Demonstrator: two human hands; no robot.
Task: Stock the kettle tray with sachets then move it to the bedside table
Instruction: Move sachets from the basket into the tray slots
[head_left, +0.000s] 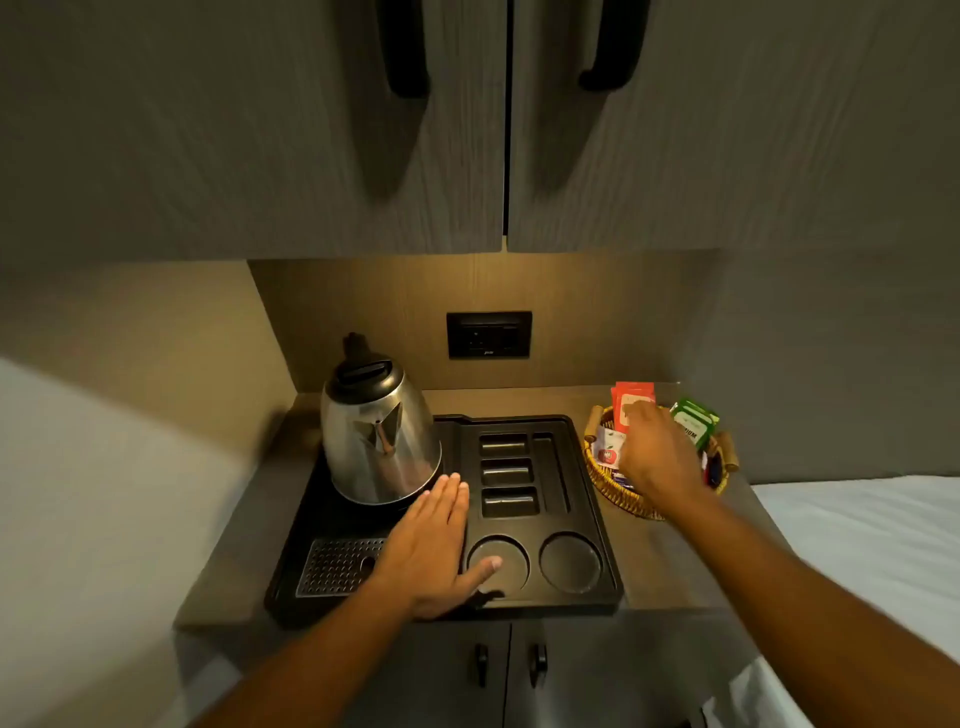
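A black kettle tray (582, 499) lies on the counter with a steel kettle (379, 436) standing on its left half. Its right half has three short slots, one long slot and two round cup wells, all bare. My left hand (436, 545) rests flat on the tray, fingers together, thumb over the left cup well. A wicker basket (618, 493) to the right of the tray holds red sachets (631, 397), green sachets (693, 421) and others. My right hand (657, 457) is down in the basket among the sachets; its fingertips are hidden, so a grip cannot be seen.
Upper cabinet doors with black handles (402, 47) hang over the counter. A black wall socket (489, 335) sits behind the tray. Lower cabinet doors (509, 670) are under the counter's front edge. White bedding (872, 540) lies to the right and left.
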